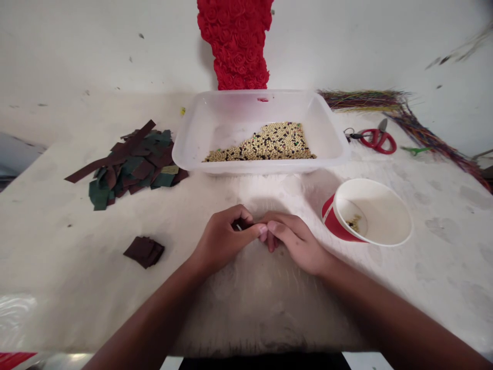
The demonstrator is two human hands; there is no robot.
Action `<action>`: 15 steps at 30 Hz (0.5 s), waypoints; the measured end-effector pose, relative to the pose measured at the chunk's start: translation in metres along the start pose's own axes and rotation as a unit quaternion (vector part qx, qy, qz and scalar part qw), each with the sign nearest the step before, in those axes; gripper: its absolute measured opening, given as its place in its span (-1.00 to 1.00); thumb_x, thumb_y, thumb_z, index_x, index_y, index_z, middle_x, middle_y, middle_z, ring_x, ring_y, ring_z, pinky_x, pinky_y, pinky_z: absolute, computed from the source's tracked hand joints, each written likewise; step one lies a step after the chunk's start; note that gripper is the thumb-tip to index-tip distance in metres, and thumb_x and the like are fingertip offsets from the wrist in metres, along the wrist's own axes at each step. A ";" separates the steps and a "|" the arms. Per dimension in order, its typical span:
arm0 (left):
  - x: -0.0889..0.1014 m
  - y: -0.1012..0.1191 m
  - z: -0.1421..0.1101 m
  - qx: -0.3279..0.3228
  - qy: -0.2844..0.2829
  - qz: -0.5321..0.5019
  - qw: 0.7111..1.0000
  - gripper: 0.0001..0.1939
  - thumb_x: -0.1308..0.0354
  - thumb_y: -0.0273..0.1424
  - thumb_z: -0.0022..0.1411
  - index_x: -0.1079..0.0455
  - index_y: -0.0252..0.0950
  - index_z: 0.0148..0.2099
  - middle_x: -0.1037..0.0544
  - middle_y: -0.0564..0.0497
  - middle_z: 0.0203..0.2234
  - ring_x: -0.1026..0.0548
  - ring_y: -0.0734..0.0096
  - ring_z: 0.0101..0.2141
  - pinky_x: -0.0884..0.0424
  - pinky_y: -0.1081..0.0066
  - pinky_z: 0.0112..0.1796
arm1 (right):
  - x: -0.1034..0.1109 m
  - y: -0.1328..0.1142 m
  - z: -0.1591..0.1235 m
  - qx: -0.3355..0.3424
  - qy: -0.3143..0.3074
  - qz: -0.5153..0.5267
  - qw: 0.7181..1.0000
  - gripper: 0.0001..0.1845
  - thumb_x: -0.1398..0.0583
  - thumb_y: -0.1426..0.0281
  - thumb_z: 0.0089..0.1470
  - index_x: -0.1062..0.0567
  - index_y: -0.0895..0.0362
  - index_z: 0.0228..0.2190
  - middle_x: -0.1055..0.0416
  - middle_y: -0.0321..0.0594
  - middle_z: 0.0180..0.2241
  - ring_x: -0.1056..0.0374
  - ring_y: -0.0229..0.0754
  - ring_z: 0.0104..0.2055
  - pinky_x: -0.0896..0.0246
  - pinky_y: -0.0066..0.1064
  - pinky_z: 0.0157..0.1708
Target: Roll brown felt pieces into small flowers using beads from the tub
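Observation:
My left hand (227, 234) and my right hand (295, 237) meet at their fingertips above the table, in front of a plastic tub (260, 165). Both are closed, thumbs and fingers pinched together. A dark patch with a small pale bit shows inside the curl of my left fingers, but I cannot make out what it is. Whatever lies between the fingertips is hidden. To the left sits a small stack of dark brown pieces (144, 252). On the right a red and white paper cup (344, 226) stands tilted, with a few gold beads (353, 223) inside.
Many gold and dark beads (273, 141) lie heaped in the tub. Green and brown cut pieces (134, 164) are piled at the left. Red-handled scissors (379, 140) and bundles of coloured wires (362, 100) lie back right. A red rose-covered form (239, 46) stands behind.

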State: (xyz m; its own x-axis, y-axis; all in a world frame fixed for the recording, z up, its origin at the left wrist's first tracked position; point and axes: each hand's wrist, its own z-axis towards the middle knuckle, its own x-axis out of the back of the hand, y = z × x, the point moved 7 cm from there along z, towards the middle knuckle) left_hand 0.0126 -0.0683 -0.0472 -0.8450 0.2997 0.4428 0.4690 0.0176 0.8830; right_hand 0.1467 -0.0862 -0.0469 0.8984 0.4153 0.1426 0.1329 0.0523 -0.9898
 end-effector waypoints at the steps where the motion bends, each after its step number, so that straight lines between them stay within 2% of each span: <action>1: 0.000 -0.001 0.000 0.008 -0.003 -0.003 1.000 -0.74 -0.22 -0.23 0.12 -0.31 -0.29 -0.45 -0.39 0.12 -0.60 -0.31 0.51 -0.55 -0.21 0.48 -0.51 | 0.000 0.000 0.000 0.000 -0.001 -0.008 1.000 -0.66 0.04 0.38 0.27 -0.40 0.15 -0.48 -0.29 -0.32 -0.56 -0.27 -0.27 -0.45 -0.17 -0.41 -0.37; 5: 0.000 -0.001 0.000 0.022 -0.011 -0.012 1.000 -0.73 -0.19 -0.21 0.15 -0.34 -0.29 -0.46 -0.44 0.09 -0.59 -0.35 0.48 -0.55 -0.24 0.46 -0.51 | -0.001 -0.001 0.000 0.006 -0.008 -0.034 0.999 -0.73 -0.03 0.39 0.23 -0.39 0.14 -0.48 -0.29 -0.33 -0.55 -0.26 -0.28 -0.46 -0.15 -0.42 -0.41; 11: 0.000 0.000 0.002 -0.012 -0.008 -0.010 1.000 -0.78 -0.24 -0.28 0.08 -0.28 -0.27 -0.41 -0.40 0.13 -0.55 -0.32 0.50 -0.50 -0.21 0.48 -0.47 | 0.000 0.002 0.000 0.007 0.006 0.016 1.000 -0.73 0.00 0.38 0.23 -0.43 0.15 -0.41 -0.30 -0.32 -0.54 -0.28 -0.27 -0.46 -0.19 -0.40 -0.38; 15: -0.002 0.001 0.002 -0.020 -0.017 -0.004 1.000 -0.79 -0.23 -0.33 0.07 -0.23 -0.26 -0.37 -0.42 0.11 -0.49 -0.33 0.49 -0.45 -0.23 0.47 -0.42 | 0.000 -0.002 0.000 0.020 0.015 -0.004 1.000 -0.73 0.00 0.38 0.25 -0.44 0.15 -0.40 -0.30 -0.32 -0.56 -0.28 -0.27 -0.44 -0.18 -0.40 -0.36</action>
State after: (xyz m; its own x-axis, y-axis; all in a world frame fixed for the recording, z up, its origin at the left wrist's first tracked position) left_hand 0.0155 -0.0676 -0.0476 -0.8392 0.3328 0.4301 0.4503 -0.0184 0.8927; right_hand 0.1464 -0.0864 -0.0451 0.9096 0.3873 0.1505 0.1244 0.0918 -0.9880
